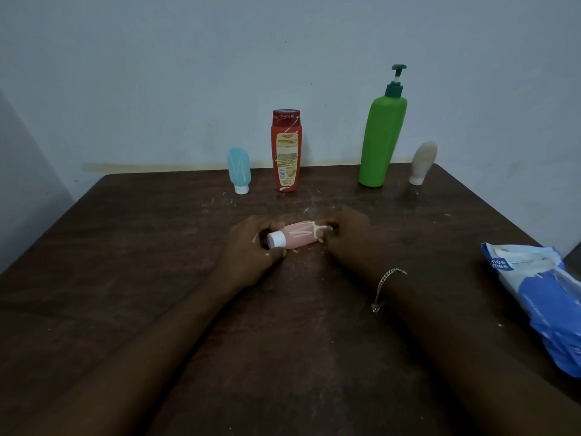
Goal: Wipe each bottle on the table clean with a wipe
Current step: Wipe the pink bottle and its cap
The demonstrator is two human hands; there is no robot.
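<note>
— What are your hands holding?
— My left hand (251, 250) curls round the capped end of the pink bottle (298, 238); my right hand (347, 236) pinches its other end. It lies sideways, streaked white, mid-table (141, 234).
— And further out?
— Blue tube (239, 169), red bottle (286, 152), green pump bottle (382, 136) and beige tube (423, 163) stand at the far edge; the wipes pack (540, 297) lies to my right.

Dark brown wooden table (125, 247) — scuffed, white-flecked, plain pale grey-blue wall (157, 73) behind, dim light
</note>
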